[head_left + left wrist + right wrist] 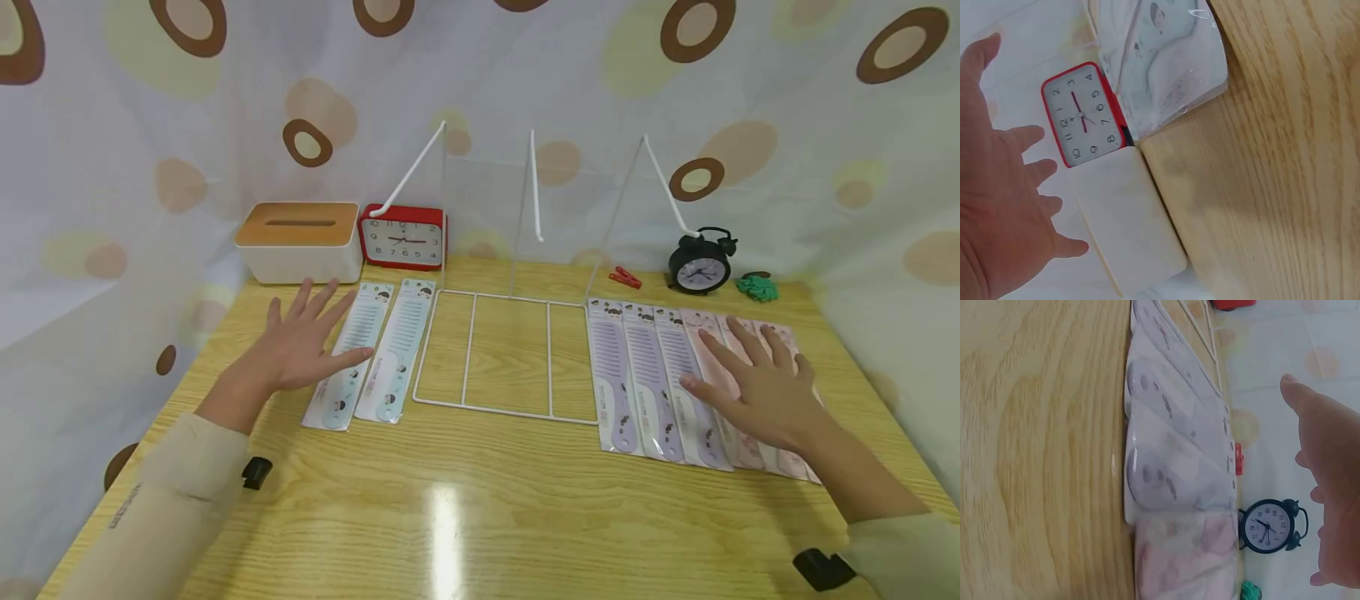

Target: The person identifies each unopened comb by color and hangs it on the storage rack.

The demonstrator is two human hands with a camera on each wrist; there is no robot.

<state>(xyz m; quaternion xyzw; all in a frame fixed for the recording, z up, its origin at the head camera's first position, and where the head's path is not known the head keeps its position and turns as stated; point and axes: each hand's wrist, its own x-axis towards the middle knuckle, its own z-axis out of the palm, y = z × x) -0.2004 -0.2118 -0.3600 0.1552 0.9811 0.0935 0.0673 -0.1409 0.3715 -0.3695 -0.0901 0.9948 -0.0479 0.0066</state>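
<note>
My left hand point(300, 342) is spread with its fingers apart, above two slim pale-blue packets point(397, 354) in clear sleeves, printed with lines and a small cartoon figure. My right hand point(765, 392) also spreads out, over a row of similar packets. Several there are purple point(611, 375), and the pink ones point(742, 450) lie partly beneath that hand. Neither hand holds anything. A white wire rack point(506, 411) with upright prongs stands between the two groups. In the wrist views, the left hand point(1010, 206) and right hand point(1341, 500) appear apart from the packets.
At the back left are a white tissue box point(300, 262) with a wooden lid and a red-framed clock point(405, 242). Red clips point(625, 277), a black alarm clock point(699, 265) and a small green bundle point(757, 287) sit at the back right. A patterned curtain point(487, 67) hangs behind.
</note>
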